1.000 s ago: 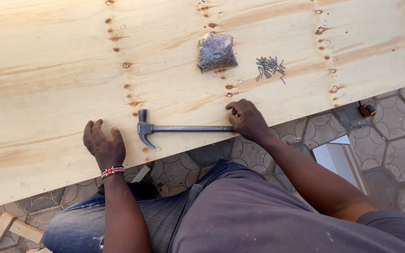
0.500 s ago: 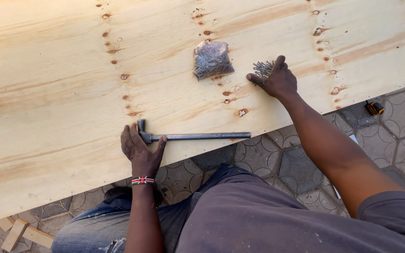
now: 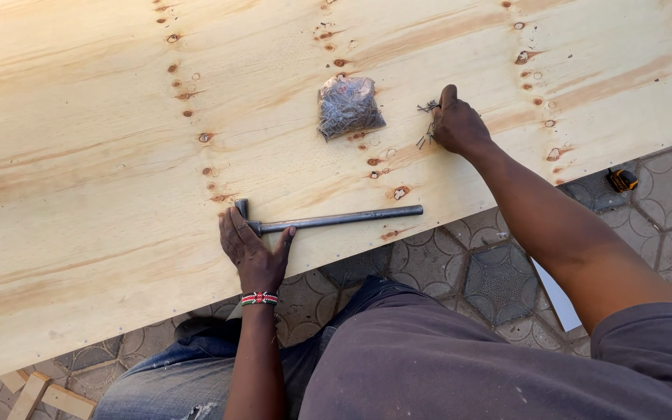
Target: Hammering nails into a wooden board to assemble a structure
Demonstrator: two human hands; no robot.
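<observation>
Head view: the left hand lies flat and spread on the plywood sheet, fingers over the head end of the hammer. The right hand pinches loose nails, just beside a clear bag of nails.

A single package, a small crumpled clear plastic bag of dark grey nails, lies flat on the pale plywood sheet, just left of the right hand gripping loose nails, and well above the left hand.
</observation>
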